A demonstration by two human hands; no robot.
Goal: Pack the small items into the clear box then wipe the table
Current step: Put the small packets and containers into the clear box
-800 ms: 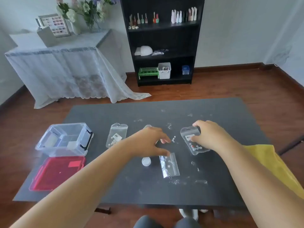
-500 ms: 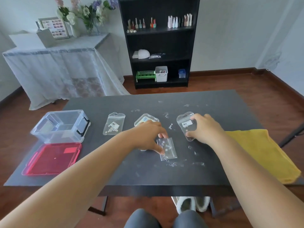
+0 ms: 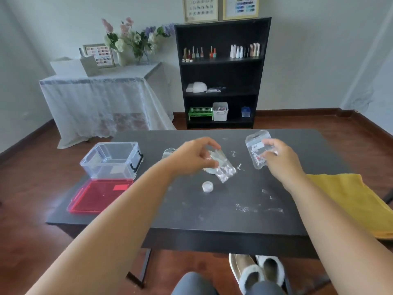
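My left hand (image 3: 194,155) pinches a small clear zip bag (image 3: 225,170) by its upper end and holds it above the dark table (image 3: 212,216). My right hand (image 3: 277,158) grips a second clear packet with a white label (image 3: 256,149), lifted off the table. A third packet (image 3: 169,151) peeks out behind my left wrist, and another lies partly hidden under the held bag. A small round white jar (image 3: 207,186) sits on the table below my left hand. The clear box (image 3: 110,160) stands open at the table's left, its red lid (image 3: 98,195) flat in front of it.
A yellow cloth (image 3: 350,201) lies on the table's right end. White smears and specks (image 3: 255,208) dot the tabletop. Behind the table stand a black shelf (image 3: 221,73) with bottles and a lace-covered side table (image 3: 102,96) with flowers. Slippers (image 3: 257,271) rest under the table's front edge.
Both hands have lifted their packets off the table. The left hand's bag now hangs tilted above the surface, and the white jar it covered has come into sight.
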